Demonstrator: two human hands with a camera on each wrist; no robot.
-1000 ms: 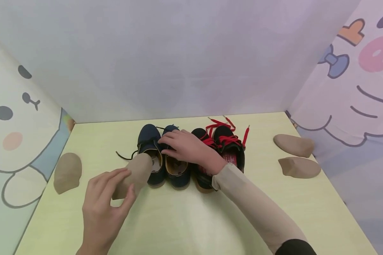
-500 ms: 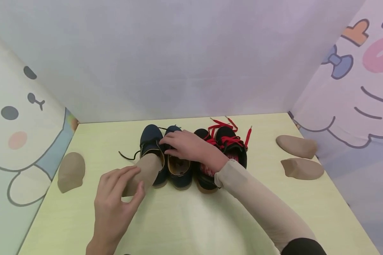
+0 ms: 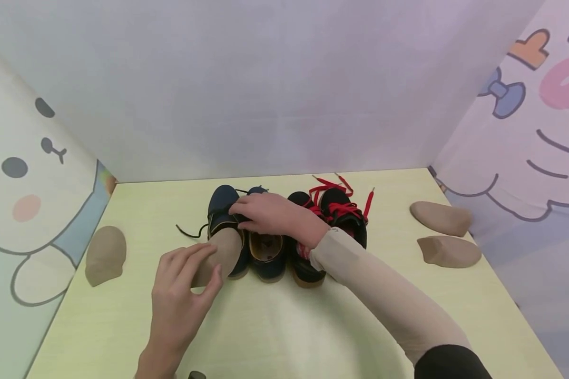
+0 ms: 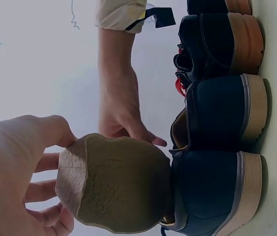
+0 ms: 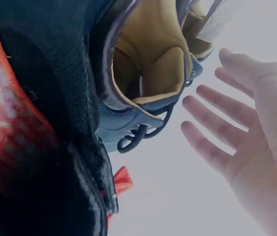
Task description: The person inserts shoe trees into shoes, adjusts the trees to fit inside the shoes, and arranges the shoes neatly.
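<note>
My left hand (image 3: 177,297) pinches a tan moulded-pulp shoe insert (image 3: 225,251) between thumb and fingers. Its rounded front end is inside the opening of the left navy shoe (image 3: 224,199); the hollow back end (image 4: 124,184) faces the left wrist camera. Over the laces of the two navy shoes hovers my right hand (image 3: 277,213), fingers extended and apart. In the right wrist view that hand (image 5: 271,132) holds nothing, with its fingertips near the lace loops. The second navy shoe (image 3: 267,269) stands alongside; its toe is mostly hidden by the right hand.
Two black shoes with red laces (image 3: 343,208) stand to the right, partly behind my right sleeve (image 3: 379,289). One more pulp insert (image 3: 106,255) lies at the left, and two (image 3: 441,217) (image 3: 450,251) at the right. Printed fabric walls enclose the pale table (image 3: 275,337).
My left hand has moved right and slightly up, carrying the shoe insert deeper into the left navy shoe. My right hand has shifted slightly left toward that shoe's laces.
</note>
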